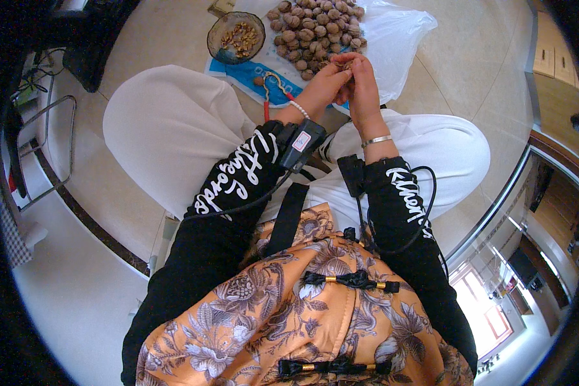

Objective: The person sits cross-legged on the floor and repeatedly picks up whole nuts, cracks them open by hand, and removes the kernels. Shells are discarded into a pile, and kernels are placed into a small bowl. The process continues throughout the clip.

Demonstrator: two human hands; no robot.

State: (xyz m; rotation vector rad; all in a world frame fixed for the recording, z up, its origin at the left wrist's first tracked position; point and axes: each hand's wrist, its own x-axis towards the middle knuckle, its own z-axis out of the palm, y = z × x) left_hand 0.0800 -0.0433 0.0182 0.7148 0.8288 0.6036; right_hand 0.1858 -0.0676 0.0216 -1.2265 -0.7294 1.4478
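Note:
My left hand (321, 87) and my right hand (365, 91) meet at the near edge of a heap of walnuts (318, 29). Between their fingertips they hold a brown walnut piece (346, 66), mostly covered by the fingers. A nutcracker (266, 99) with red handle grips lies left of my left hand, its metal jaws pointing away from me. Close to the jaws is a single walnut (258, 81). Farther left, a glass bowl (214, 36) contains shelled walnut kernels (243, 38).
Under the heap spreads a blue and white plastic sheet (246, 72) bearing print. A translucent plastic bag (398, 41) lies to its right on the tiled floor (448, 58). My bent knees in white trousers (164, 111) flank the work. Black cables (251, 205) run along both sleeves.

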